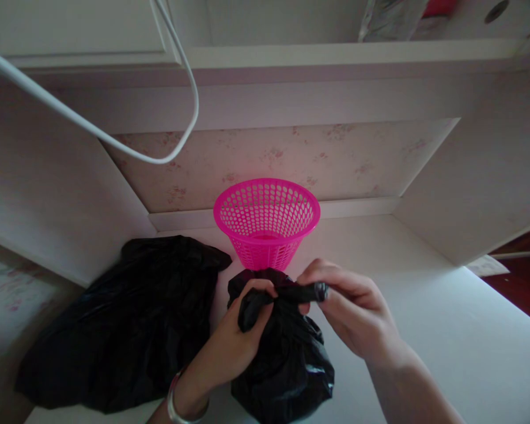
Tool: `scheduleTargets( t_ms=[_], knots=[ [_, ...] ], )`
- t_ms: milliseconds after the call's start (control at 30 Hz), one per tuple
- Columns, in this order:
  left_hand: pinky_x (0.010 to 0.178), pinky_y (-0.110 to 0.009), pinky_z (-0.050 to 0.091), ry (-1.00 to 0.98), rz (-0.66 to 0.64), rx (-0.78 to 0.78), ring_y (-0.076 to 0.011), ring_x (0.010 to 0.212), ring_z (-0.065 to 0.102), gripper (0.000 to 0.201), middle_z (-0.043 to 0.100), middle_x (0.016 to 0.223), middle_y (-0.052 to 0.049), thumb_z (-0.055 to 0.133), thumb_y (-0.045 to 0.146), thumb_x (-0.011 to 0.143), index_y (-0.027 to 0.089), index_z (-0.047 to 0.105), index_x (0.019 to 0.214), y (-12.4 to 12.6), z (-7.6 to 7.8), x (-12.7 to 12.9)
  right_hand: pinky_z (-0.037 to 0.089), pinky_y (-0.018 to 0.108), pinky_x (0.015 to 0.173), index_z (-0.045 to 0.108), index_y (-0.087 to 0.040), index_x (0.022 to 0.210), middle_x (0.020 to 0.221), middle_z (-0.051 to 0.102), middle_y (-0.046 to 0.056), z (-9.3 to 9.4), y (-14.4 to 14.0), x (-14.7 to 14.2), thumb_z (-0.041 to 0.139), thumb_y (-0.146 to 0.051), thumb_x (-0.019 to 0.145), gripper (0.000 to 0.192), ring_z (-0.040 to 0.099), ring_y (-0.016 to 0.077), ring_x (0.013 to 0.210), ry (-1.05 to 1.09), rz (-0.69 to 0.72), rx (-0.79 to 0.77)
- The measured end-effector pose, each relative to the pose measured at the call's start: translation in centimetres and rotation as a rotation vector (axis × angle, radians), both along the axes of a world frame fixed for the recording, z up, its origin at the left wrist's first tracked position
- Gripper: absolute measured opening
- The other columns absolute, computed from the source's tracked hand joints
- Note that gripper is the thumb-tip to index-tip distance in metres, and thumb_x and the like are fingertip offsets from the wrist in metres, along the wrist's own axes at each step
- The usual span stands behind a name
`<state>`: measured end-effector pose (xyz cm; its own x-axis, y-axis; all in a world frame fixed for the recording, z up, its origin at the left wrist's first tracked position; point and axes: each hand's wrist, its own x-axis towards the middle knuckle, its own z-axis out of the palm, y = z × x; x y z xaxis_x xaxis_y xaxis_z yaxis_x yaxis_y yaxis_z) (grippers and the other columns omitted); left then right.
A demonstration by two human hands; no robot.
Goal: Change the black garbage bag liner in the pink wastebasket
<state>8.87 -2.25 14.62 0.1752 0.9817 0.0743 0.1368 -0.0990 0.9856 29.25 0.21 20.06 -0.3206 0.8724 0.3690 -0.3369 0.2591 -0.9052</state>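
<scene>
Nearest: left hand (234, 344), bracelet (179, 403) at the wrist, closed around the gathered neck of a small black bag (287, 359), thumb over the top of the bunch. Right hand (348, 309) just beside it, fingers pinched shut on the twisted end of the same neck, pulled out sideways between the two hands. Bag body bulging below the grip, resting on the white desktop (424, 330), glossy and creased.

To the left, touching or nearly touching: larger black bag (128, 324), slumped flat against the corner.

Just behind the hands: pink mesh basket (267, 221), upright, open rim up, standing on the desktop.

Farther back: flowered back panel (291, 156), white shelf (335, 56) above, white cable (115, 141) looping down at upper left.
</scene>
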Motion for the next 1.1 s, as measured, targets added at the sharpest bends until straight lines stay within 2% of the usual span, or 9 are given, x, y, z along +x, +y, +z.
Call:
scheduleTargets(
  t_ms=[133, 267, 467, 533, 633, 733, 900, 967, 1100],
  knots=[
    [0.093, -0.027, 0.049, -0.110, 0.047, 0.075, -0.0175, 0.101, 0.063, 0.014, 0.067, 0.105, 0.001, 0.064, 0.033, 0.096, 0.033, 0.066, 0.110, 0.1, 0.2, 0.3, 0.058, 0.026, 0.075, 0.079, -0.024, 0.110, 0.096, 0.075, 0.007, 1.5, -1.5, -0.4, 0.062, -0.011, 0.090, 0.030, 0.070, 0.0166, 0.083, -0.323, 0.136, 0.320],
    [0.093, -0.025, 0.051, -0.086, 0.081, 0.116, -0.0159, 0.100, 0.064, 0.012, 0.068, 0.105, 0.001, 0.060, 0.030, 0.098, 0.030, 0.066, 0.108, 0.0, -0.1, -0.1, 0.059, 0.027, 0.075, 0.078, -0.016, 0.109, 0.100, 0.076, 0.011, 0.3, -1.7, -1.3, 0.069, -0.023, 0.091, 0.021, 0.072, 0.0195, 0.086, -0.582, 0.125, 0.442],
    [0.102, -0.025, 0.046, 0.052, 0.004, 0.236, -0.0146, 0.108, 0.061, 0.021, 0.066, 0.109, 0.001, 0.055, 0.015, 0.098, 0.029, 0.062, 0.111, -0.2, -0.6, -0.4, 0.052, 0.018, 0.056, 0.070, -0.020, 0.089, 0.077, 0.073, 0.000, -2.4, -1.6, -2.0, 0.073, -0.017, 0.089, 0.004, 0.068, 0.0107, 0.063, -0.620, -0.156, 0.336],
    [0.102, -0.024, 0.046, 0.074, -0.034, 0.307, -0.0140, 0.109, 0.060, 0.030, 0.064, 0.110, 0.002, 0.054, 0.007, 0.094, 0.030, 0.060, 0.112, -0.3, -0.1, -0.5, 0.053, 0.016, 0.055, 0.064, -0.021, 0.099, 0.076, 0.073, -0.002, -2.5, -1.5, -2.0, 0.076, -0.012, 0.083, 0.022, 0.068, 0.0106, 0.062, -0.624, -0.231, 0.302],
    [0.098, -0.022, 0.048, 0.124, -0.079, 0.428, -0.0138, 0.109, 0.061, 0.044, 0.063, 0.111, 0.002, 0.053, -0.004, 0.086, 0.031, 0.058, 0.112, -0.3, 0.8, -0.8, 0.056, 0.022, 0.064, 0.062, -0.022, 0.112, 0.080, 0.070, -0.001, -2.2, -1.1, -1.9, 0.074, -0.007, 0.082, 0.035, 0.066, 0.0138, 0.070, -0.697, -0.323, 0.470],
    [0.095, -0.021, 0.049, 0.208, -0.108, 0.494, -0.0140, 0.111, 0.061, 0.051, 0.061, 0.114, 0.001, 0.053, -0.008, 0.079, 0.031, 0.059, 0.112, -0.3, 1.6, -1.0, 0.058, 0.034, 0.074, 0.065, -0.020, 0.106, 0.091, 0.067, 0.006, -1.8, -0.3, -1.6, 0.066, -0.009, 0.087, 0.022, 0.064, 0.0204, 0.083, -0.798, -0.412, 0.720],
    [0.095, -0.022, 0.052, 0.282, -0.136, 0.590, -0.0145, 0.109, 0.062, 0.051, 0.056, 0.120, -0.003, 0.057, -0.007, 0.076, 0.028, 0.065, 0.112, -0.4, 1.9, -0.7, 0.059, 0.034, 0.082, 0.058, -0.016, 0.102, 0.123, 0.063, 0.016, -2.0, 0.6, -1.0, 0.050, 0.000, 0.084, 0.025, 0.066, 0.0242, 0.105, -0.868, -0.292, 0.821],
    [0.095, -0.022, 0.053, 0.308, -0.128, 0.645, -0.0144, 0.109, 0.062, 0.048, 0.056, 0.120, -0.003, 0.057, -0.005, 0.080, 0.028, 0.066, 0.113, -0.6, 1.7, -0.5, 0.059, 0.029, 0.070, 0.054, -0.018, 0.099, 0.117, 0.066, 0.013, -2.6, 0.7, -1.0, 0.047, 0.002, 0.080, 0.029, 0.069, 0.0209, 0.094, -0.878, -0.238, 0.832],
    [0.097, -0.023, 0.054, 0.389, -0.103, 0.753, -0.0150, 0.111, 0.064, 0.045, 0.060, 0.122, -0.004, 0.055, -0.003, 0.084, 0.027, 0.067, 0.115, -1.0, 1.0, -0.6, 0.053, 0.024, 0.056, 0.047, -0.023, 0.093, 0.102, 0.069, 0.008, -3.6, 0.7, -1.3, 0.045, 0.000, 0.076, 0.029, 0.071, 0.0186, 0.080, -0.818, -0.333, 0.787]
  ],
)
